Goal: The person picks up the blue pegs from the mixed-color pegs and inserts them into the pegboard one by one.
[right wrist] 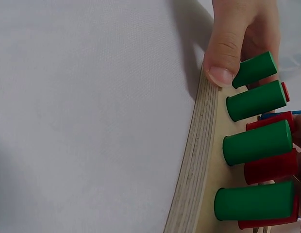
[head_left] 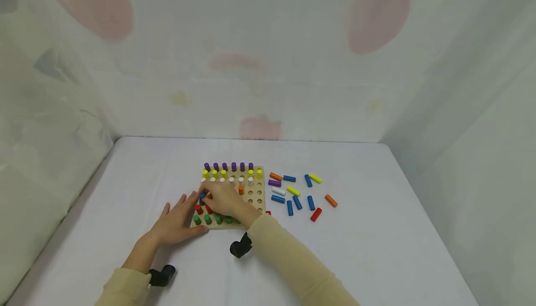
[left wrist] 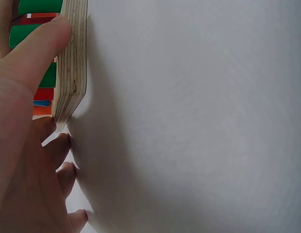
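Note:
A wooden pegboard [head_left: 262, 199] lies on the table with rows of coloured pegs standing in its holes. My right hand [head_left: 224, 198] reaches over the board and pinches a blue peg [head_left: 202, 199] upright at its left side. The left hand [head_left: 176, 222] is spread at the board's left front corner, its fingers along the left side. Its thumb [left wrist: 48, 41] presses the front edge, beside the green pegs [right wrist: 257, 143]. Red pegs [head_left: 198, 209] stand just behind the green row; the right hand hides part of the middle rows.
Right of the board lie several loose pegs, among them blue [head_left: 311, 202], yellow [head_left: 293, 191], orange [head_left: 331, 200], red [head_left: 316, 214], white [head_left: 278, 191] and purple [head_left: 274, 183]. Purple pegs [head_left: 233, 166] line the board's far row. A white cloth [head_left: 377, 231] covers the table.

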`<action>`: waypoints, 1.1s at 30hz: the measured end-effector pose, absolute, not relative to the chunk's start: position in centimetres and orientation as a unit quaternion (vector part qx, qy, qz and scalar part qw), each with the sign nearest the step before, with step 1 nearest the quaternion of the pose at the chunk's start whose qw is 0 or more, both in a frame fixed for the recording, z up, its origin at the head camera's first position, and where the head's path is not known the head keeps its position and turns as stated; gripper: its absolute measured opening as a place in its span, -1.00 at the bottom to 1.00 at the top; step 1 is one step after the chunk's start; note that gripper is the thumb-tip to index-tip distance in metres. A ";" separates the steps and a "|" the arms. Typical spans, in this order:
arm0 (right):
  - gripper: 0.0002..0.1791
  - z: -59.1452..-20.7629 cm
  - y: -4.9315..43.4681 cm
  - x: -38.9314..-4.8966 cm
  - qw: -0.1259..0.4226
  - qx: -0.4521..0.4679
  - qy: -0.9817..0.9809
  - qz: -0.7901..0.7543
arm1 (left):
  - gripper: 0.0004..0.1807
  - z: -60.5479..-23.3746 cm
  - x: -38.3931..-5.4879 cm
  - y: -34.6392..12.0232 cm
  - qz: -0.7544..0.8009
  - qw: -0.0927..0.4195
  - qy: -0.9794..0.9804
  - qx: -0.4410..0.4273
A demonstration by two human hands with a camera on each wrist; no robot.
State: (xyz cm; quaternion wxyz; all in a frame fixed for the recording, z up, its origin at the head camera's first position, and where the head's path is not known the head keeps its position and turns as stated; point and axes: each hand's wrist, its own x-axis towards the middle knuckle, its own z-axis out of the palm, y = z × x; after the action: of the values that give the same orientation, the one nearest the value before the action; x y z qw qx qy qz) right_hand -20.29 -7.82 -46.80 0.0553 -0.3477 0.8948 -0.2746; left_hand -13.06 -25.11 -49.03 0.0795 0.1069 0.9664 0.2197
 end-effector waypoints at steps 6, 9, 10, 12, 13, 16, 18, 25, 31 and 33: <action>-0.86 -46.9 -7.8 -20.4 0.054 -0.354 0.893 -0.272 | 0.13 -48.8 -13.1 -24.8 0.217 0.080 0.967 0.107; -0.86 -46.9 -7.9 -20.5 0.047 -0.354 0.896 -0.264 | 0.13 -48.7 -13.0 -24.7 0.217 0.081 0.967 0.107; -0.86 -46.8 -7.9 -20.5 0.045 -0.353 0.897 -0.261 | 0.13 -48.7 -13.1 -24.7 0.218 0.082 0.967 0.107; -0.86 -46.7 -7.9 -20.5 0.044 -0.350 0.900 -0.257 | 0.12 -48.6 -13.0 -24.7 0.220 0.083 0.966 0.107; -0.86 -46.7 -7.9 -20.4 0.045 -0.348 0.901 -0.256 | 0.12 -48.6 -13.0 -24.7 0.220 0.084 0.966 0.107; -0.86 -46.6 -7.9 -20.4 0.047 -0.343 0.905 -0.248 | 0.12 -48.5 -13.0 -24.6 0.221 0.085 0.966 0.108; -0.86 -46.6 -7.9 -20.4 0.046 -0.344 0.905 -0.246 | 0.12 -48.5 -13.0 -24.7 0.219 0.084 0.966 0.108; -0.84 -46.6 -8.0 -20.3 0.036 -0.357 0.901 -0.246 | 0.13 -48.6 -12.9 -24.9 0.217 0.084 0.967 0.105; -0.80 -46.6 -7.9 -20.3 0.039 -0.365 0.900 -0.237 | 0.14 -48.8 -13.1 -24.9 0.214 0.087 0.967 0.104; -0.79 -46.6 -7.9 -20.2 0.039 -0.365 0.900 -0.236 | 0.14 -48.8 -13.1 -25.0 0.213 0.089 0.967 0.104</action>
State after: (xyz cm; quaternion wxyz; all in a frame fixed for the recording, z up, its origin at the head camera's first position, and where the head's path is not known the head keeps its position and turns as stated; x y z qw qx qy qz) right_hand -20.24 -7.93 -46.56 0.0394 -0.3652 0.8997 -0.2360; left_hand -13.12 -25.02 -48.80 0.0886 0.1040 0.9674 0.2133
